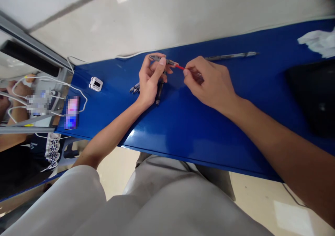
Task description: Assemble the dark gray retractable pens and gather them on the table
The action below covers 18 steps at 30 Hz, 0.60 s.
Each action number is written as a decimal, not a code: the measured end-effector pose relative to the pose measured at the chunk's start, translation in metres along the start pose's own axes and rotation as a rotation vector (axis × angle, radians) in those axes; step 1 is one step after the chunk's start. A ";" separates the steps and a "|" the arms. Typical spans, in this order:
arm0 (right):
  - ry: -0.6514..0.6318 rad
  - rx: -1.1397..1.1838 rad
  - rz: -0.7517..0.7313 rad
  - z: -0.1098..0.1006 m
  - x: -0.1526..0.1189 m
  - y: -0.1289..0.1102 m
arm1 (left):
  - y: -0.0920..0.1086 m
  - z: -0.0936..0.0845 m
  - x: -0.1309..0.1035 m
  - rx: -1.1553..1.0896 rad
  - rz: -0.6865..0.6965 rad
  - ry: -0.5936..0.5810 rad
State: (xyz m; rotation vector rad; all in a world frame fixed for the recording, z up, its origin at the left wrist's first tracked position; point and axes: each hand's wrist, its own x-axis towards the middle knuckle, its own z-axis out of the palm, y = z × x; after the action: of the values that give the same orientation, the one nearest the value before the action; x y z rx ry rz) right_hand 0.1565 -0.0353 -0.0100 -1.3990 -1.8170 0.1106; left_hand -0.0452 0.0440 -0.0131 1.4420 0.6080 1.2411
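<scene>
Above the back half of the blue table, my left hand (153,77) is closed around a grey pen (170,62) with a pointed tip to the left. A thin red piece (180,67) runs from the pen's right end to the fingertips of my right hand (209,81), which pinches it. It looks like a refill, though its far end is hidden by my fingers. Several dark pens (134,88) lie beneath and beside my left hand, partly covered by it. Behind my right hand rests another clear and dark pen (230,56).
A small white device (95,84) and a phone (71,112) with white cables are on the left. Crumpled white tissue (318,42) and a black object (311,96) lie at the right. Beyond a metal frame at the left is another person (23,159).
</scene>
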 end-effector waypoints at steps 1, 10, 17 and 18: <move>-0.001 -0.002 -0.002 0.000 0.000 0.000 | 0.001 0.000 0.000 0.014 -0.006 0.007; -0.028 0.006 0.007 0.000 -0.001 0.001 | 0.011 0.007 -0.005 0.124 -0.064 0.012; -0.023 0.033 -0.001 0.001 -0.002 0.002 | 0.008 0.006 -0.004 0.143 -0.070 0.006; -0.022 0.037 0.004 0.002 -0.002 0.003 | 0.008 0.006 -0.004 0.138 -0.069 0.018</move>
State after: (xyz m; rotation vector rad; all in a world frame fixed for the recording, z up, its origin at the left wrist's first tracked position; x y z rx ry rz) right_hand 0.1575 -0.0348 -0.0137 -1.3804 -1.8211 0.1608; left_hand -0.0433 0.0361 -0.0067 1.5118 0.7621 1.1785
